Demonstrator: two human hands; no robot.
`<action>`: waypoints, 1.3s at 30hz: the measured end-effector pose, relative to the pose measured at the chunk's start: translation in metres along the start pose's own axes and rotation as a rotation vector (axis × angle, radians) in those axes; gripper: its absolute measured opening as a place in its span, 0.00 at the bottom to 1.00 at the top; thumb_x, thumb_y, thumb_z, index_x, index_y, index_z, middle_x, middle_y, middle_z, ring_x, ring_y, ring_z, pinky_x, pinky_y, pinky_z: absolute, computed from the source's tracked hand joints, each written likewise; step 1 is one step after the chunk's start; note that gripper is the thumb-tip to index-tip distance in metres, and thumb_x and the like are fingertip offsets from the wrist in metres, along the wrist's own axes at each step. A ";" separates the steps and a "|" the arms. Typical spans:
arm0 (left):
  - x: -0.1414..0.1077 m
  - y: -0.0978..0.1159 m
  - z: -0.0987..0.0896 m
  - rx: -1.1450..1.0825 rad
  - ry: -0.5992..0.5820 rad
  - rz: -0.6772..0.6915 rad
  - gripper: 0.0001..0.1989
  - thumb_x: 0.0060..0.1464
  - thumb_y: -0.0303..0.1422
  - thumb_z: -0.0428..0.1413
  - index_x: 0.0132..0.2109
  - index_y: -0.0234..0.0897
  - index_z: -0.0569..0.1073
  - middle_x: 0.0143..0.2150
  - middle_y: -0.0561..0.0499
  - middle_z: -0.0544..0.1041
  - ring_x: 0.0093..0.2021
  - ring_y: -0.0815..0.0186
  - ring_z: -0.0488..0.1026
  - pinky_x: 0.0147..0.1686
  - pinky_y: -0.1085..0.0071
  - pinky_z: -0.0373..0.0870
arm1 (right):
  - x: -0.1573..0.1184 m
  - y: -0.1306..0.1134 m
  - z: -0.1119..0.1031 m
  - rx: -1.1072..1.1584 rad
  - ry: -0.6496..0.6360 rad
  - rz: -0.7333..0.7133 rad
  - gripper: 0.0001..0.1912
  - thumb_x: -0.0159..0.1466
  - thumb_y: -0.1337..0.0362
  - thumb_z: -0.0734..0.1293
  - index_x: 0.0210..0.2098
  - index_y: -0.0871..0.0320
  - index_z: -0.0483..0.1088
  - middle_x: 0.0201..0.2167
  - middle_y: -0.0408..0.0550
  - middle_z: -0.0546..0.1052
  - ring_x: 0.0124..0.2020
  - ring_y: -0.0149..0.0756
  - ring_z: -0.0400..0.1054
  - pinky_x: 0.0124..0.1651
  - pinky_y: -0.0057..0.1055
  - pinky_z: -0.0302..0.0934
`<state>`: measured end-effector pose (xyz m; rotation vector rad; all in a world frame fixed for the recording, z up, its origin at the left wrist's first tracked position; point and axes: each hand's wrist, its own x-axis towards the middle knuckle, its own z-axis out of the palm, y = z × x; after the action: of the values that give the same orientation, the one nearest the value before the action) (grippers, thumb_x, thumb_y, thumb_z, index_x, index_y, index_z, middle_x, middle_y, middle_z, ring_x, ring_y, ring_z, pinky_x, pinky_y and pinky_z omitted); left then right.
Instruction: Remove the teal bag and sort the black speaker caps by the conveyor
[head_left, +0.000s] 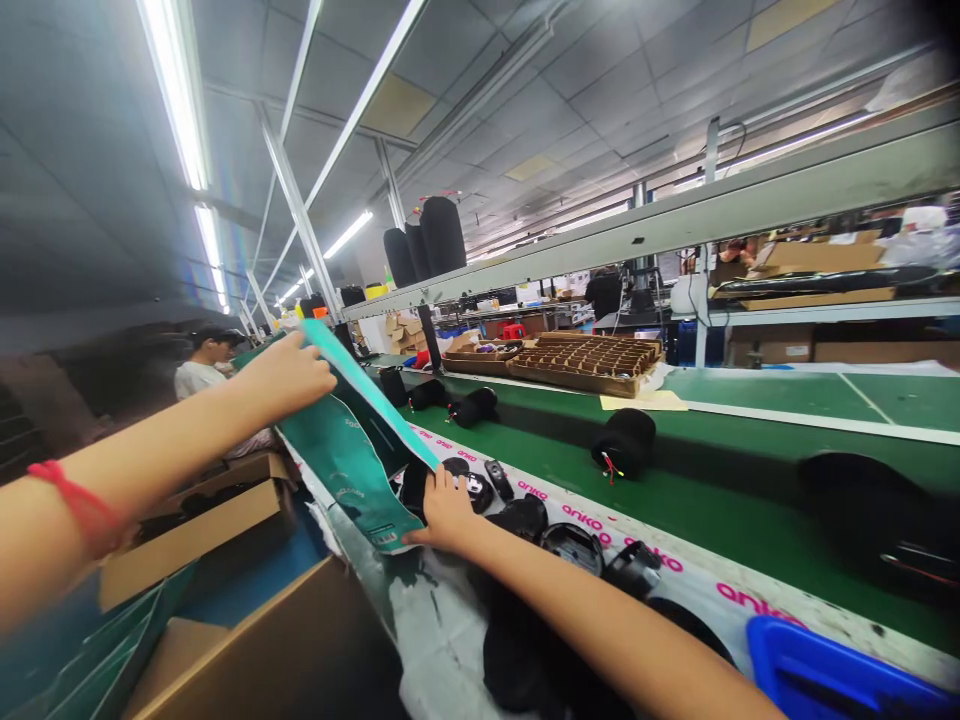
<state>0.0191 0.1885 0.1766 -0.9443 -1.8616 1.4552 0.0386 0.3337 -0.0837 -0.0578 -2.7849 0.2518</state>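
A teal printed packaging sleeve [337, 465] is tilted between my two hands above the left edge of the bench. My left hand [289, 375], below a red wrist string, grips its upper end with closed fingers. At the lower right end, my right hand [450, 508] pinches the sleeve's edge. The sleeve stands partly open, with a dark inside. Close to my right hand, black round plastic parts [574, 548] lie on white sheeting printed with pink letters.
A green conveyor belt [540, 450] carries black cylinders [626, 440]. A blue tray [780, 650] sits at lower right, cardboard boxes [202, 530] at lower left. Beyond the belt is a divided carton [585, 362]. A person [199, 370] is at left.
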 end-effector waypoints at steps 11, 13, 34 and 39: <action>-0.035 0.001 0.038 -0.059 -0.107 -0.063 0.09 0.58 0.22 0.51 0.37 0.35 0.76 0.37 0.52 0.81 0.43 0.63 0.78 0.43 0.60 0.73 | 0.013 -0.005 0.001 0.032 0.099 -0.123 0.22 0.67 0.58 0.66 0.58 0.58 0.63 0.60 0.54 0.64 0.57 0.50 0.62 0.56 0.53 0.60; -0.046 0.000 0.044 -0.069 -0.115 -0.065 0.09 0.58 0.22 0.52 0.36 0.35 0.76 0.36 0.52 0.81 0.42 0.63 0.78 0.43 0.59 0.73 | 0.016 -0.007 -0.001 0.040 0.113 -0.129 0.23 0.67 0.58 0.66 0.58 0.57 0.63 0.61 0.54 0.63 0.58 0.50 0.61 0.56 0.53 0.60; -0.132 0.026 0.115 -0.147 -0.294 -0.310 0.14 0.60 0.21 0.47 0.47 0.34 0.73 0.38 0.50 0.80 0.44 0.62 0.77 0.39 0.64 0.74 | 0.058 -0.045 -0.009 -0.048 0.212 -0.082 0.27 0.66 0.57 0.66 0.62 0.56 0.59 0.67 0.54 0.55 0.65 0.55 0.51 0.63 0.60 0.47; -0.138 0.047 0.145 -0.265 -0.394 -0.313 0.13 0.60 0.21 0.48 0.47 0.35 0.73 0.37 0.51 0.80 0.45 0.62 0.77 0.37 0.65 0.77 | 0.039 -0.064 0.023 -0.071 0.178 0.082 0.32 0.66 0.54 0.66 0.65 0.56 0.55 0.69 0.55 0.49 0.68 0.57 0.43 0.65 0.61 0.37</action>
<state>-0.0089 0.0023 0.0946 -0.4645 -2.4087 1.2878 -0.0065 0.2695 -0.0802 -0.2021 -2.6166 0.1598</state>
